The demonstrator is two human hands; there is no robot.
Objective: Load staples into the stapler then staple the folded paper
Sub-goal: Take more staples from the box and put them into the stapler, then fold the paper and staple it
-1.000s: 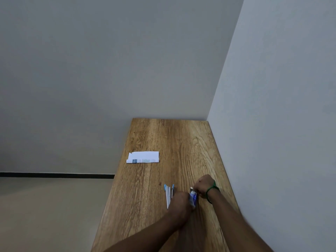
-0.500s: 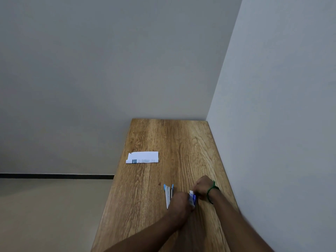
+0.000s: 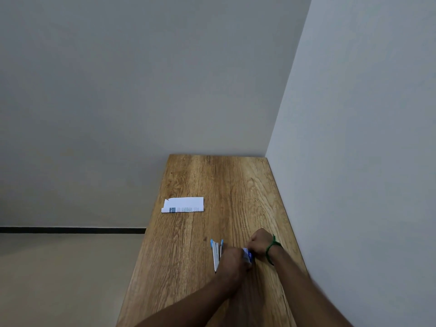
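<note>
Hardly anything is shifting since a second ago: both grips are staying huddled over the same patch of the counter (image 3: 212, 180), and the right one is only nudging a touch closer to the left. I'm watching the right grip (image 3: 259, 241), green band (image 3: 271, 250) on its wrist, curling its fingers onto the far end of a small blue-and-white box (image 3: 247, 254). That box is sitting between the two grips. I'm seeing the left grip (image 3: 232, 259) from the back, pressing against the box's near side. Its fingers are tucked out of sight, so I cannot tell how tightly it is closing. I'm finding the stapler (image 3: 216, 254) lying open on the counter just left of the left grip, blue tips pointing away, its near end partly hidden by that grip. I'm spotting the folded paper (image 3: 184, 204) lying flat by the counter's left edge, well apart from everything.
</note>
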